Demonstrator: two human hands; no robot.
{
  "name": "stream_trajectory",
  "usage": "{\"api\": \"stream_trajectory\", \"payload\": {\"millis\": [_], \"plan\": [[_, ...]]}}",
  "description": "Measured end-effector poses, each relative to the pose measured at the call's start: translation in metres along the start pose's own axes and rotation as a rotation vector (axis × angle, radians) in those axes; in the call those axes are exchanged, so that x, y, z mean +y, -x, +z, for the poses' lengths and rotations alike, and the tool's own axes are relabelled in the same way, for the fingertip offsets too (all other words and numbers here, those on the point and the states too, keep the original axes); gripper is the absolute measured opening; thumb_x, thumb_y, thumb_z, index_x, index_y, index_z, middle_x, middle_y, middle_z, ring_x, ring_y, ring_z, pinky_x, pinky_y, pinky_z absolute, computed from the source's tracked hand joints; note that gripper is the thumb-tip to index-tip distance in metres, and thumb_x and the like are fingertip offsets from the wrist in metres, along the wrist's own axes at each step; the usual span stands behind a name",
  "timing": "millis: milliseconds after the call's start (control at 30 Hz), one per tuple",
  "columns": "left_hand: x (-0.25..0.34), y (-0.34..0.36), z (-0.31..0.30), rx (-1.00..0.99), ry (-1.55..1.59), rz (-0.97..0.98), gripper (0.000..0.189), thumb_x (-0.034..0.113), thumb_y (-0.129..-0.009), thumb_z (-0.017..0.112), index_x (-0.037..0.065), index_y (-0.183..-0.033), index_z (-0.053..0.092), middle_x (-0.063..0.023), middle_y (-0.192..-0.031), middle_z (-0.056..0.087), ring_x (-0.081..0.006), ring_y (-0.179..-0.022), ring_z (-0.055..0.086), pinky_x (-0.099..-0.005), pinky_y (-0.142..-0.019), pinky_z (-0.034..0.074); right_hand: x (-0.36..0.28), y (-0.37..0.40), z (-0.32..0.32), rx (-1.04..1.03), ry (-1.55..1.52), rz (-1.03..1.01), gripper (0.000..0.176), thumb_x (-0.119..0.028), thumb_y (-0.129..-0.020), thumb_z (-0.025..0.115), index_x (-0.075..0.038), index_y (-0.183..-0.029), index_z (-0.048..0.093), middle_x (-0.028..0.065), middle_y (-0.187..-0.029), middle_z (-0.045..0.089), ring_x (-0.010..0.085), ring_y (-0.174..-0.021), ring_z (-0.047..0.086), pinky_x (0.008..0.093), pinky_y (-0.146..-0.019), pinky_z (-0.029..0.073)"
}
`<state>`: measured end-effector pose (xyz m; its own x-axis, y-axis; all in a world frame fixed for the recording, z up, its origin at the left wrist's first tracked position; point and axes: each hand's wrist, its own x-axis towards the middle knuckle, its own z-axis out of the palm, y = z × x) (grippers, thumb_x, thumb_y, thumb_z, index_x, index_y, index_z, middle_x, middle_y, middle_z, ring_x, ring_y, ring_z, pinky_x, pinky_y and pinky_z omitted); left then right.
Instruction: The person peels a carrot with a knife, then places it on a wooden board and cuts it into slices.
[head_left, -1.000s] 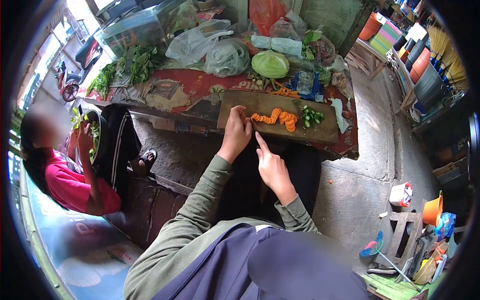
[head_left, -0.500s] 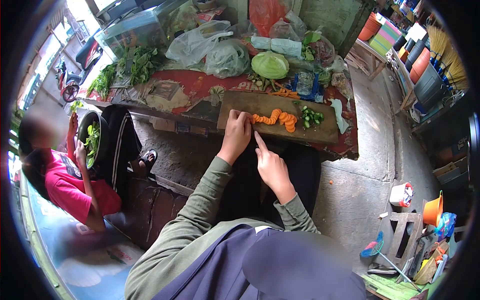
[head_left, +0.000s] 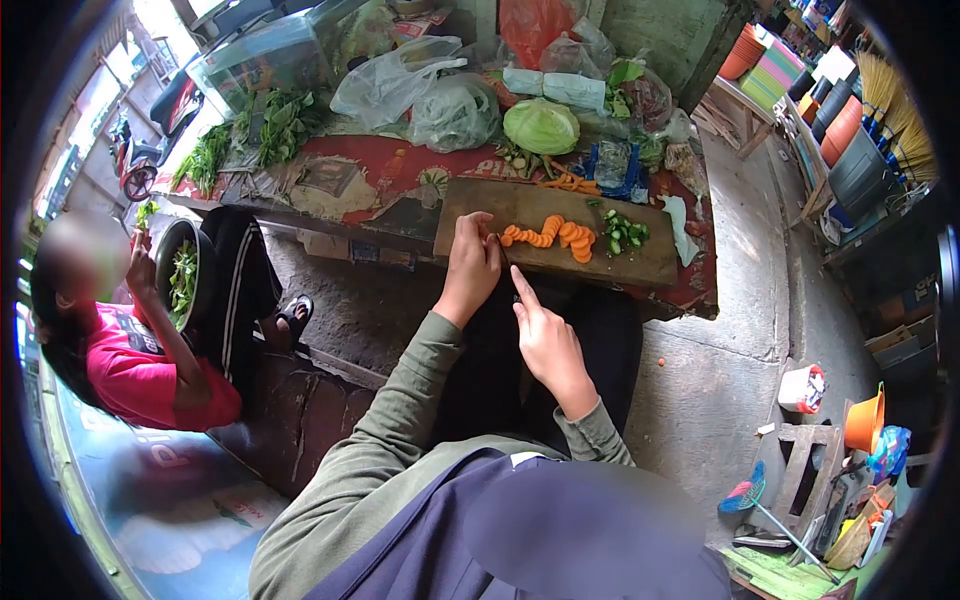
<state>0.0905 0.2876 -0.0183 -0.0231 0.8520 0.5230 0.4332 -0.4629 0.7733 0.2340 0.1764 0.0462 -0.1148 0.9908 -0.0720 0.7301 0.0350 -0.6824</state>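
My left hand (head_left: 470, 262) is on the near left part of a wooden cutting board (head_left: 490, 200), its fingers bent beside the end of a row of orange carrot slices (head_left: 545, 232). What it holds, if anything, is hidden. Just right of it, my right hand (head_left: 545, 340) is closed at the board's near edge on a knife, with the index finger stretched along it; only a thin dark part of the knife (head_left: 505, 250) shows. Chopped green pieces (head_left: 625, 232) lie on the board's right side. Thin carrot strips (head_left: 570, 182) lie at its far edge.
A cabbage (head_left: 541, 127), plastic bags (head_left: 453, 112) and leafy greens (head_left: 285, 125) stand along the back of the red table (head_left: 380, 165). At the left sits a person in a pink shirt (head_left: 140, 370) with a bowl of leaves (head_left: 185, 275). An orange bucket (head_left: 864, 420) is at the right.
My right hand has shifted slightly, and the fingers of my left hand have changed pose a little. The seated person's hand and upper body have moved.
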Motion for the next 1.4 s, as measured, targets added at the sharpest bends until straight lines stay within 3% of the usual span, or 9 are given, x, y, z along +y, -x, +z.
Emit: {"api": "stream_trajectory", "payload": {"millis": [300,1133,1400], "plan": [[0.001,0.0,0.001,-0.01,0.027,-0.044,0.031,-0.006,-0.092,0.059,-0.001,-0.121,0.05,-0.0129,-0.094,0.05,-0.0234,-0.078,0.053,-0.035,-0.07,0.048,0.005,-0.011,0.017,0.034,0.033,0.01,0.052,-0.023,-0.106,0.046,-0.025,-0.157,0.036,0.0285,-0.088,0.069,0.05,-0.085,0.067,0.0583,-0.074,0.054],[0.002,0.0,-0.004,-0.009,0.054,-0.073,0.028,-0.007,-0.091,0.059,0.0,-0.115,0.047,-0.0121,-0.09,0.051,-0.0216,-0.076,0.052,-0.0339,-0.069,0.049,0.0,-0.016,0.004,-0.03,0.011,0.0,0.052,-0.024,-0.106,0.045,-0.023,-0.157,0.036,0.0302,-0.092,0.069,0.0499,-0.087,0.067,0.058,-0.076,0.055],[0.001,0.001,-0.005,0.0,0.063,-0.057,0.023,-0.003,-0.095,0.06,0.0,-0.115,0.051,-0.0102,-0.092,0.054,-0.0194,-0.078,0.055,-0.0329,-0.073,0.049,0.021,-0.035,0.007,-0.079,-0.077,-0.025,0.051,-0.029,-0.107,0.043,-0.029,-0.157,0.035,0.0326,-0.101,0.068,0.0518,-0.099,0.064,0.0582,-0.087,0.052]]}}
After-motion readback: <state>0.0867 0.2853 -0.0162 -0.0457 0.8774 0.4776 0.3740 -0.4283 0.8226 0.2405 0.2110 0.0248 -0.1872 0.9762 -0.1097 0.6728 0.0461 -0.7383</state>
